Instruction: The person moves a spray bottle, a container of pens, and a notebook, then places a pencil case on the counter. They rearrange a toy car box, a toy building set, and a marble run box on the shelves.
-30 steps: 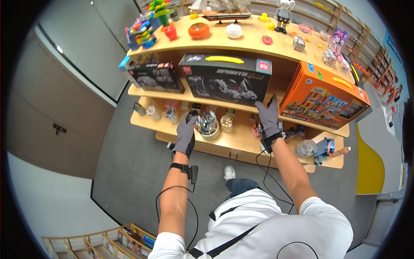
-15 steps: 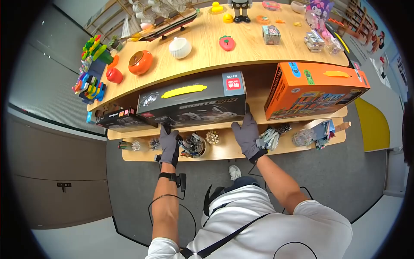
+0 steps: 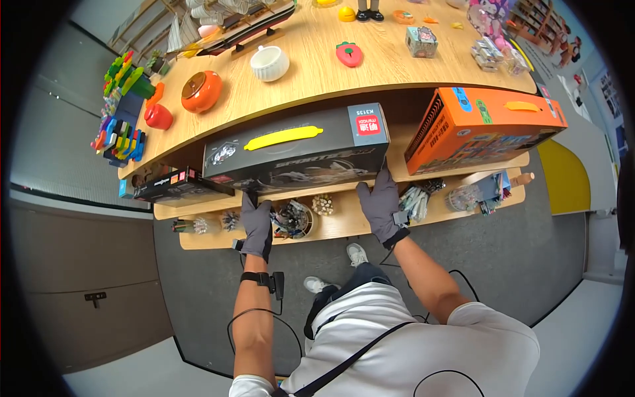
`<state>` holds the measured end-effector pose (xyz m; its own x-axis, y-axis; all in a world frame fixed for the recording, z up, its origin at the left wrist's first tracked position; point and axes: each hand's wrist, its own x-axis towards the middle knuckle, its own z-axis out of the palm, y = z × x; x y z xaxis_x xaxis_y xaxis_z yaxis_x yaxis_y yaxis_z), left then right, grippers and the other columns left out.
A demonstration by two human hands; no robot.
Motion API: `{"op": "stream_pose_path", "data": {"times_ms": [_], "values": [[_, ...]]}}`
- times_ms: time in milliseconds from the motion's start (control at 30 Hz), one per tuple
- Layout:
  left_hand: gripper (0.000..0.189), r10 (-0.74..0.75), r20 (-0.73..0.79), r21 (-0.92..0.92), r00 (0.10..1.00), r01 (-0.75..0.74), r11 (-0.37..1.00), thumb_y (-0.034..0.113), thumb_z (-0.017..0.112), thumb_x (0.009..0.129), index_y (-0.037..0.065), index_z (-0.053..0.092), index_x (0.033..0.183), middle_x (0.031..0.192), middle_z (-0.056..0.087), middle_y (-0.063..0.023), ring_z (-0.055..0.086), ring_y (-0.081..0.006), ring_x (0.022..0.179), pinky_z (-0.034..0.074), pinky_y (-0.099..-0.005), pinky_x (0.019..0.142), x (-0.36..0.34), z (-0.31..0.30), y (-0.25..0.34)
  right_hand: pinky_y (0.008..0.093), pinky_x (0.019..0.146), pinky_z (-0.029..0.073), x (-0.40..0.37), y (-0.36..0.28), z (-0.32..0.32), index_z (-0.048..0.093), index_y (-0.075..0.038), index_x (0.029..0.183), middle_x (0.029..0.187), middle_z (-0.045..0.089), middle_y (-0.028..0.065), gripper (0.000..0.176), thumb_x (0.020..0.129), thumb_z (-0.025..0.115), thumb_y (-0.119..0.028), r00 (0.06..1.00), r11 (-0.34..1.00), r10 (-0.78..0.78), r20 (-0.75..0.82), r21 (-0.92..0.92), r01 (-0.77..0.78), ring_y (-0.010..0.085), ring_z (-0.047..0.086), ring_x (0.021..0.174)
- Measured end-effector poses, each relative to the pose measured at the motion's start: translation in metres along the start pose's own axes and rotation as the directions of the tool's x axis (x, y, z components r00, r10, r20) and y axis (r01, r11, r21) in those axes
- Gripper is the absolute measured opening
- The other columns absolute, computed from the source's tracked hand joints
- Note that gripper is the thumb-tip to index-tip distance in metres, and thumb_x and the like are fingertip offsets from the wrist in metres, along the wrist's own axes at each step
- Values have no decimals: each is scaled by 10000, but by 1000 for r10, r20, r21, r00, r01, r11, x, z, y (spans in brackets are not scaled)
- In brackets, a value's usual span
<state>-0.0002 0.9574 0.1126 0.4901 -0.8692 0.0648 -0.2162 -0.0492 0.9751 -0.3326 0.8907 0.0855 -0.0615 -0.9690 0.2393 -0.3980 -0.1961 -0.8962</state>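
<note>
Both gloved hands at the lower front edge of a black box

Your left fingers (image 3: 249,200) reach up to the bottom edge of the black box (image 3: 297,155), toward its left end, with the thumb spread away to the right. Your right fingers (image 3: 384,177) point up together at its lower right corner, the thumb apart on the left; you cannot tell how hard they press. Your left hand (image 3: 255,228) and right hand (image 3: 380,210) both wear grey gloves.

The box sits on the middle shelf (image 3: 400,159), its yellow handle (image 3: 283,137) on top. An orange box (image 3: 486,132) stands to its right, and a dark box (image 3: 182,186) is just beside its left end. Below, between your hands, a tub (image 3: 296,220) holds pens on the lower shelf (image 3: 337,228). Above, the top shelf (image 3: 304,66) carries a model ship (image 3: 245,36), a white jar (image 3: 270,64) and an orange jar (image 3: 201,92).
</note>
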Motion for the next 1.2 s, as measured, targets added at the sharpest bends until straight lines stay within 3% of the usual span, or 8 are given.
{"op": "stream_pose_path", "data": {"times_ms": [333,500,633,700,867,933,1067,1200], "values": [[660,233,-199,183,952,-198,963,29,655,960,-46,432,1576,1519,585,-162,573,-235,1344,422,-333,1146,-21,-15,-41,421,1072,501,-24,-13,9,369,44,1584,1395,614,308,844,869,756,-185,958,998,3,-285,55,13,411,634,1266],[556,17,116,-145,993,0,989,64,656,998,-27,516,1528,1478,628,-139,585,-224,1345,431,-333,1146,-106,-56,18,499,1082,489,-128,-35,22,339,-43,1635,1408,610,312,830,919,711,-239,967,983,-137,-215,-151,105,471,628,1222],[434,-176,612,184,771,78,980,92,634,1047,16,618,1474,1390,697,-96,634,-210,1274,474,-335,1116,-160,-121,7,518,1019,520,-223,-48,17,534,-104,1519,1308,698,244,636,944,676,-333,863,963,235,448,-229,-144,459,656,1174],[440,-447,670,308,593,325,894,204,652,1043,28,643,1445,1345,730,-128,669,-252,1257,498,-349,1096,-184,-157,-64,457,1106,495,-289,28,39,612,-53,1467,1414,653,250,655,922,698,-406,797,923,348,493,-327,-201,428,614,1310],[549,-552,509,813,660,-158,560,482,595,1016,54,713,1339,1360,692,-239,649,-396,1282,501,-442,1090,-267,-302,-245,445,1163,447,-453,149,-4,669,-71,1412,1473,621,232,645,972,598,-537,508,561,759,407,-805,-192,360,599,1372],[584,-857,254,960,449,-11,279,535,566,1011,61,729,1311,1356,696,-233,639,-408,1291,492,-475,1077,-291,-356,-257,444,1171,439,-525,240,-31,686,-61,1380,1484,619,219,660,993,557,-579,250,552,787,565,-824,127,351,596,1378],[366,-946,62,575,319,763,295,403,631,1023,69,773,1061,857,721,-95,647,-217,736,520,-427,679,-375,-460,-334,436,1155,456,-528,193,-33,678,-50,1394,1451,649,213,665,968,606,-555,297,523,831,471,-844,-122,358,613,1357],[373,-946,57,622,319,730,284,417,592,1031,92,768,1082,953,692,-109,615,-253,849,491,-457,740,-385,-470,-316,438,1098,510,-458,119,2,685,-79,1400,1392,679,239,648,871,717,-452,528,543,804,274,-701,-463,379,655,1298]]}}
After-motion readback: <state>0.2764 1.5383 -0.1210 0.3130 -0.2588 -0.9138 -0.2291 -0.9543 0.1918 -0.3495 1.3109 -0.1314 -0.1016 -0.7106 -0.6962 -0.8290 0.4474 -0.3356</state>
